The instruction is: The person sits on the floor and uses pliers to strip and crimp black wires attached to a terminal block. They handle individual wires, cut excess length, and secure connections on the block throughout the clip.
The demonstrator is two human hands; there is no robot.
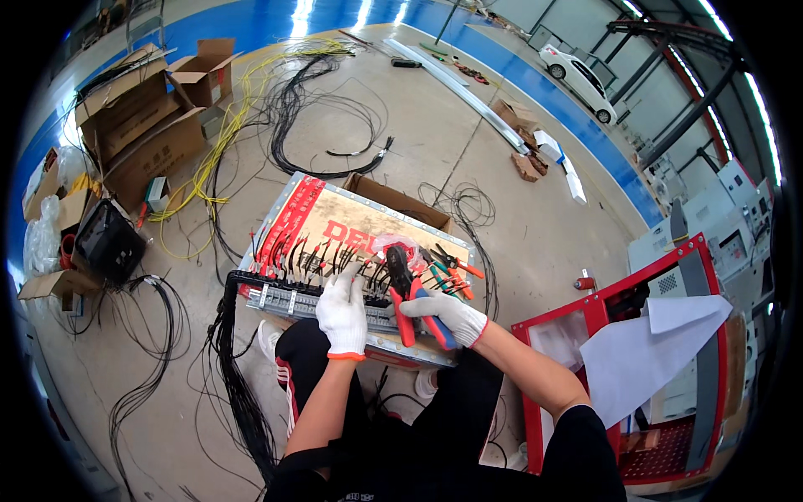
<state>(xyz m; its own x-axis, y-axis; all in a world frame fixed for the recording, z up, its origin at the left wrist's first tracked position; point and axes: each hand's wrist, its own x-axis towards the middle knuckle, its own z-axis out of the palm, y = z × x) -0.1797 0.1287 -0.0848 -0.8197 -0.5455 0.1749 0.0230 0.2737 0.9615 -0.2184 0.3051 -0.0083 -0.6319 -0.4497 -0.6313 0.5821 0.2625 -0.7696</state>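
My right hand (pixel 454 316), in a white knitted glove, grips a crimping tool (pixel 401 274) with red and blue handles. Its dark head points away from me, over a row of black wires (pixel 305 258). Just left of it, my gloved left hand (pixel 341 314) has its fingers drawn together at one wire end, seemingly pinching it; the fingertips show only in part. The wires rise from a grey slotted duct (pixel 293 301) along the near side of a board (pixel 355 219) with red print. A clear plastic bag (pixel 400 244) lies beyond the tool.
Right of the bag lie orange-handled pliers (pixel 452 261) and green-handled tools. A thick black cable bundle (pixel 238 385) hangs off the left end. Cardboard boxes (pixel 155 125) stand far left, among loose yellow wires (pixel 222 151). A red-framed cart (pixel 619 293) with paper is close on my right.
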